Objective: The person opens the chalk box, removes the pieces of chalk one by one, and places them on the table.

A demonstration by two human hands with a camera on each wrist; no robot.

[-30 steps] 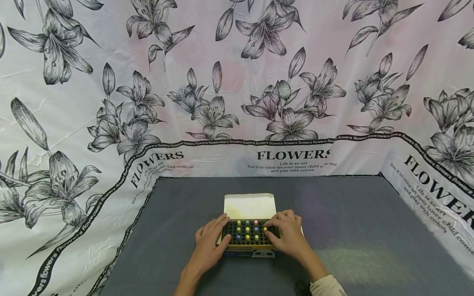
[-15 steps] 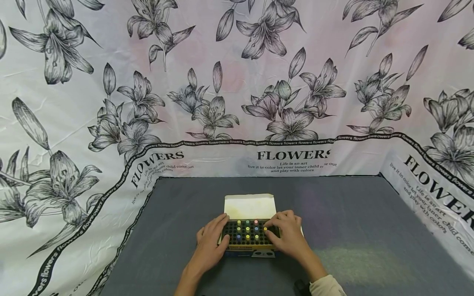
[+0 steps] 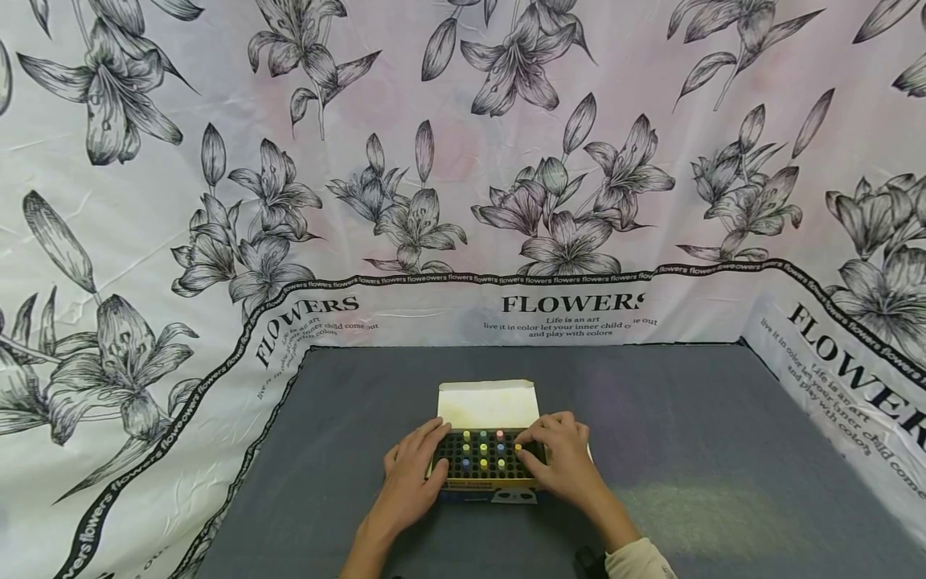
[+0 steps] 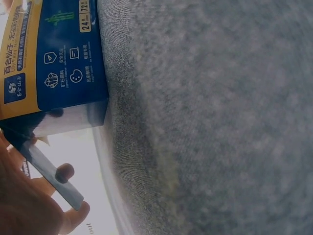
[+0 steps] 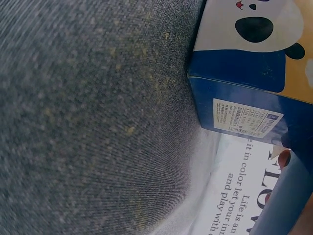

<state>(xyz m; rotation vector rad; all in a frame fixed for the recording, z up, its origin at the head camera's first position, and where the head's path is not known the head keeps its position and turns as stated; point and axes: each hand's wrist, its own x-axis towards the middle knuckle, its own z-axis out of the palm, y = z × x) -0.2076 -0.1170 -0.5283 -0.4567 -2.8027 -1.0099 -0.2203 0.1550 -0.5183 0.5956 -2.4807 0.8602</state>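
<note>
A blue and yellow chalk box (image 3: 486, 485) lies on the table, its white lid (image 3: 486, 404) raised at the back. Coloured chalk sticks stand spaced out in its black holed tray (image 3: 474, 473). My left hand (image 3: 414, 474) holds the box's left side, thumb near the front corner; in the left wrist view its fingertips (image 4: 76, 218) curl past a side flap (image 4: 54, 178). Thumb and fingertips of my right hand (image 3: 567, 458) pinch a yellow chalk stick (image 3: 518, 448) at the tray's right end. In the right wrist view the box's end panel (image 5: 239, 115) hides most of that hand.
Grey cloth covers the table (image 3: 362, 386), with a pale yellowish patch (image 3: 709, 515) at the right. A white curtain (image 3: 448, 161) printed with flowers stands behind and at both sides. A dark object (image 3: 589, 561) sits by the right sleeve.
</note>
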